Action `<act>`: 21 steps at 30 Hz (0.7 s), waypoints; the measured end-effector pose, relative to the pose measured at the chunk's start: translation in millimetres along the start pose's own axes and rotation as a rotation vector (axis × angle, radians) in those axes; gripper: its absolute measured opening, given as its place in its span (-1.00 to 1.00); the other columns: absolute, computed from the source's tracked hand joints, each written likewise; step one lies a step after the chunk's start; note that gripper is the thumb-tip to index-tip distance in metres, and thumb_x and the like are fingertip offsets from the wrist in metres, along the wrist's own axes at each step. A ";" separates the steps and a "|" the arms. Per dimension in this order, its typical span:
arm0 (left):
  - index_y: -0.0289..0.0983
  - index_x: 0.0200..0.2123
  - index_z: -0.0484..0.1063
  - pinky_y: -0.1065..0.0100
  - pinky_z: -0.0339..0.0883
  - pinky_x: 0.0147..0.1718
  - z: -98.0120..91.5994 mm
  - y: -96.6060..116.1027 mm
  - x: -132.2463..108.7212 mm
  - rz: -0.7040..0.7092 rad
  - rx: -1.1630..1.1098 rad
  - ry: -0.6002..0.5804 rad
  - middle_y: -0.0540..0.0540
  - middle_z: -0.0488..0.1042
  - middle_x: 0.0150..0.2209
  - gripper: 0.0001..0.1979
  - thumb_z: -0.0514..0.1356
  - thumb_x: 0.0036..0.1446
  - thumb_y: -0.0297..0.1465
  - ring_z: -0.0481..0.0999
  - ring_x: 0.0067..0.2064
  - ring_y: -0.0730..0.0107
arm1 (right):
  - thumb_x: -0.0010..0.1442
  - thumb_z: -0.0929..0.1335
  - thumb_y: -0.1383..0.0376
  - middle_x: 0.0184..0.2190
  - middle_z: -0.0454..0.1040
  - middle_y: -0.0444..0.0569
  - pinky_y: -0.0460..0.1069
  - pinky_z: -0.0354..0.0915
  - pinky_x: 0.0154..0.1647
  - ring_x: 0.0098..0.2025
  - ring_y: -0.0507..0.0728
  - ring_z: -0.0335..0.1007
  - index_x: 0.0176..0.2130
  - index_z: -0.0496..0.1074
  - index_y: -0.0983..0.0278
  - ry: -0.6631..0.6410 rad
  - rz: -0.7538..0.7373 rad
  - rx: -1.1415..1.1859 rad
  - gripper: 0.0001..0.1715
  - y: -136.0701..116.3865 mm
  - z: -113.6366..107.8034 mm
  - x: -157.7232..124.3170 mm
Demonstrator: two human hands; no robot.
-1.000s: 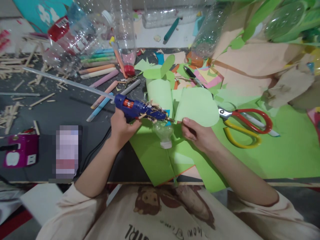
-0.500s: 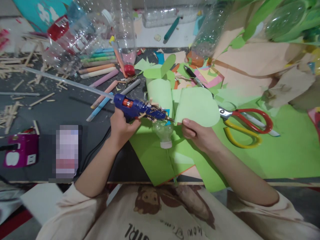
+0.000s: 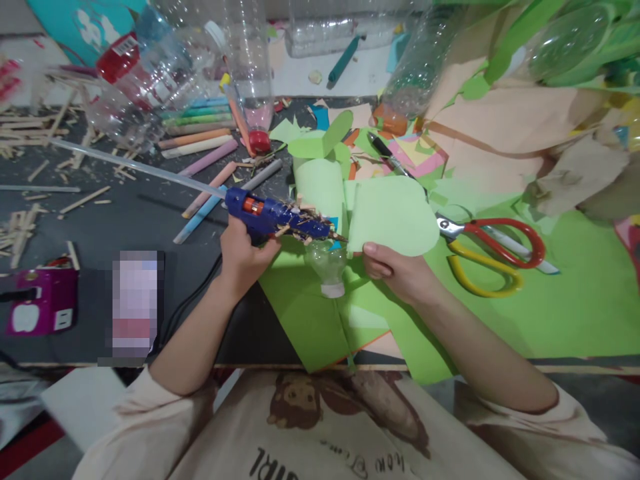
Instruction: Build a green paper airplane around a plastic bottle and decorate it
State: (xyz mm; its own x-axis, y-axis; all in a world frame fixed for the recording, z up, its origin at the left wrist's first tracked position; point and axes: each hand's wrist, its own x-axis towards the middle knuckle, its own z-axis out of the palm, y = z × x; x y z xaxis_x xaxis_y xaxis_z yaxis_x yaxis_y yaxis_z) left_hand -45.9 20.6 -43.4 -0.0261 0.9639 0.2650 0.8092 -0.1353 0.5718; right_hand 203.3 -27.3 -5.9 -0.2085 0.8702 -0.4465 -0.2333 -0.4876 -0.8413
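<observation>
My left hand [image 3: 243,257] is closed around the grip of a blue hot glue gun [image 3: 273,213] with a long clear glue stick [image 3: 135,167] poking out behind it. Its nozzle points right, at the edge of a rounded light green paper piece [image 3: 393,215]. My right hand [image 3: 400,272] pinches that paper piece at its lower edge. Under the nozzle hangs a cut clear bottle top with a white cap [image 3: 327,267]. A rolled light green paper tube [image 3: 320,183] stands just behind the gun.
Red and yellow scissors [image 3: 493,250] lie to the right on green paper sheets [image 3: 575,300]. Coloured chalk sticks [image 3: 200,143], clear plastic bottles [image 3: 165,73] and wooden sticks [image 3: 30,160] crowd the dark table [image 3: 125,220]. A magenta box [image 3: 43,307] sits at left.
The glue gun and the green paper piece have shifted very slightly left; otherwise both hands hold as before.
</observation>
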 end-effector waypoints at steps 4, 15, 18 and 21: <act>-0.20 -0.29 0.26 0.37 0.29 -0.44 0.6 -2.6 0.0 -0.004 0.001 0.012 0.05 0.35 -0.50 -0.63 0.23 -0.22 -0.23 0.42 -0.46 0.36 | -0.11 0.48 -0.22 -0.75 -0.08 -0.31 -0.02 -0.13 -0.56 -0.64 -0.06 -0.24 -0.73 0.07 0.19 -0.006 -0.001 -0.028 -0.25 -0.5 1.1 0.0; -0.23 -0.21 0.28 0.30 0.37 -0.35 1.8 -8.7 1.6 0.007 0.035 0.048 -0.02 0.40 -0.43 -0.57 0.24 -0.21 -0.22 0.48 -0.38 0.24 | 0.04 0.44 -0.13 -0.73 -0.04 -0.29 0.00 -0.11 -0.52 -0.62 -0.05 -0.21 -0.72 0.07 0.19 -0.027 0.028 -0.109 -0.29 4.9 -5.1 -3.3; -0.23 -0.20 0.30 0.29 0.39 -0.32 2.3 -11.5 0.9 0.008 0.050 0.055 -0.02 0.41 -0.43 -0.55 0.26 -0.21 -0.23 0.49 -0.36 0.23 | 0.05 0.45 -0.10 -0.72 -0.03 -0.29 -0.01 -0.10 -0.52 -0.61 -0.05 -0.20 -0.72 0.08 0.19 -0.024 0.015 -0.103 -0.31 4.8 -5.4 -3.3; -0.25 -0.15 0.31 0.26 0.41 -0.28 2.3 -13.6 0.3 0.000 0.058 0.055 -0.03 0.42 -0.42 -0.52 0.27 -0.20 -0.24 0.51 -0.33 0.20 | 0.01 0.46 -0.11 -0.74 -0.04 -0.29 -0.01 -0.13 -0.54 -0.62 -0.05 -0.22 -0.73 0.05 0.18 -0.017 0.021 -0.101 -0.29 4.3 -4.2 -2.7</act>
State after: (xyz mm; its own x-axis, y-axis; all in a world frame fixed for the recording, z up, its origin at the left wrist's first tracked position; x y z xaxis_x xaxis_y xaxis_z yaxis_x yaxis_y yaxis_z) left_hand -55.6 23.3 -52.9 -0.0566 0.9496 0.3084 0.8420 -0.1206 0.5259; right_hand 206.8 -31.4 -9.5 -0.2286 0.8580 -0.4600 -0.1319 -0.4954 -0.8586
